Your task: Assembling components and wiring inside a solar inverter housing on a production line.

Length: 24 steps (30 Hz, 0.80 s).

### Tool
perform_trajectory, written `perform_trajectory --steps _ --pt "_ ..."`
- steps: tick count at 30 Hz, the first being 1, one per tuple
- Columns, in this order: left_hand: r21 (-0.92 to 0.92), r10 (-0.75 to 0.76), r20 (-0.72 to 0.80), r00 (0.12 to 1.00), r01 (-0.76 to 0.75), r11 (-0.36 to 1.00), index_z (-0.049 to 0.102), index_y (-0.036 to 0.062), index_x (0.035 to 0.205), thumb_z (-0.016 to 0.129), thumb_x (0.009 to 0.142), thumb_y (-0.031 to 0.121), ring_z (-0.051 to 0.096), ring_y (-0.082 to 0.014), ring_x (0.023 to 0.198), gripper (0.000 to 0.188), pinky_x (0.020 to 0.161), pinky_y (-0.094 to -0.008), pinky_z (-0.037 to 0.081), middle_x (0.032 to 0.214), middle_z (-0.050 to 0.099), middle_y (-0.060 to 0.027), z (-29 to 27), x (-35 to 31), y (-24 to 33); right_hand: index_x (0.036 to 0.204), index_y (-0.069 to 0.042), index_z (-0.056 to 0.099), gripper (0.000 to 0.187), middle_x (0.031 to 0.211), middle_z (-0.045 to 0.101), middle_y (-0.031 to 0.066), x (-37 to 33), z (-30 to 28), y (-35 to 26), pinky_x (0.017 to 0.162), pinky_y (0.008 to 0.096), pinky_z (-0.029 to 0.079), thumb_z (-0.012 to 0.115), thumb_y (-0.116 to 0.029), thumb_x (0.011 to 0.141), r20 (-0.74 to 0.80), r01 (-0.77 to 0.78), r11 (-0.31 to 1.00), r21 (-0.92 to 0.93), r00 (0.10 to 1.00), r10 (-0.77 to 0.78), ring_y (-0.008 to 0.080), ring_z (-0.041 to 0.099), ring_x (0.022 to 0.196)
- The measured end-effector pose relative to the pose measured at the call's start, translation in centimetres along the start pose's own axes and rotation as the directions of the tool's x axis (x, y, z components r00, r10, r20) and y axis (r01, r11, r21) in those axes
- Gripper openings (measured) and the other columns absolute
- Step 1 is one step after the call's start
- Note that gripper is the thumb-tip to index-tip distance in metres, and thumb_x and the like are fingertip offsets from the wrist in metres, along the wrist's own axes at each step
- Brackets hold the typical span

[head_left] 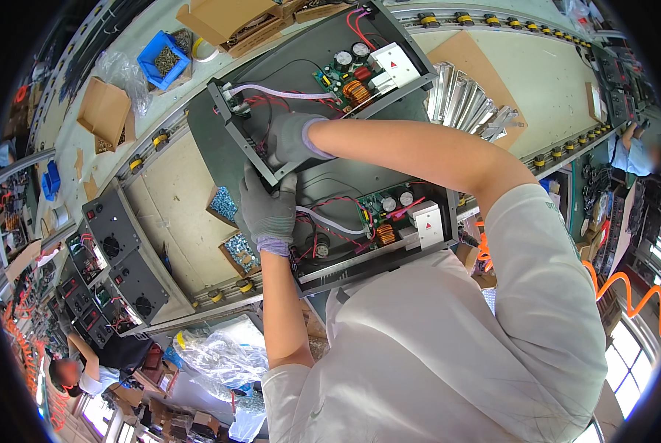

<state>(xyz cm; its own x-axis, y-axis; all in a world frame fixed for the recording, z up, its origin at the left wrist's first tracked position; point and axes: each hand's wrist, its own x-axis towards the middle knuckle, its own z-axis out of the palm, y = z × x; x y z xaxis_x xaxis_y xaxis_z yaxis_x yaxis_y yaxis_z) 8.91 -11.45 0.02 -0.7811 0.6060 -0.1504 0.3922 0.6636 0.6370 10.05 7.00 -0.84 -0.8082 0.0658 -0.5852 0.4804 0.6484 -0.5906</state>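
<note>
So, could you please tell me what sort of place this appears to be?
Most likely an electronics assembly workshop: two open dark cases hold green circuit boards, a blue bin contains small metallic-looking parts, and another person works near more dark units.

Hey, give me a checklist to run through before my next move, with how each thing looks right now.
1. Left hand and right hand covered: ok, both gloved in gray.
2. Left hand at the far chassis: ok, at its near corner.
3. Right hand's grip firm: cannot tell, fingertips don't show clearly.
4. Far chassis closed: not ok, open with its circuit board exposed.
5. White cable in it firmly seated: cannot tell, ends too small.
</note>
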Motion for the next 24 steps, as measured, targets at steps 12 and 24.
perform_trajectory --steps 12,24 --pt "-0.004 -0.003 -0.002 1.000 0.003 1.000 0.042 -0.0029 0.141 0.078 0.077 0.042 0.058 -0.0407 0.113 0.086 0.094 -0.0449 0.049 0.126 0.055 -0.0238 0.1 0.1 -0.2 0.106 -0.012 0.075 0.034 0.101 0.071 0.0154 0.3 0.7 0.0 0.082 0.0419 0.052 0.069 -0.035 0.082 -0.004 -0.011 1.000 0.020 1.000 0.011 0.0344 0.068 0.092" --pt "-0.007 -0.034 0.006 0.999 0.034 0.999 0.042 -0.0047 0.140 0.078 0.079 0.038 0.058 -0.0394 0.114 0.083 0.095 -0.0432 0.048 0.127 0.054 -0.0239 -0.3 -0.1 0.6 0.112 -0.014 0.072 0.032 0.107 0.070 0.0168 0.6 0.7 -0.1 0.087 0.0432 0.051 0.062 -0.032 0.088 -0.043 0.006 1.000 -0.013 0.999 -0.006 0.0368 0.065 0.100"
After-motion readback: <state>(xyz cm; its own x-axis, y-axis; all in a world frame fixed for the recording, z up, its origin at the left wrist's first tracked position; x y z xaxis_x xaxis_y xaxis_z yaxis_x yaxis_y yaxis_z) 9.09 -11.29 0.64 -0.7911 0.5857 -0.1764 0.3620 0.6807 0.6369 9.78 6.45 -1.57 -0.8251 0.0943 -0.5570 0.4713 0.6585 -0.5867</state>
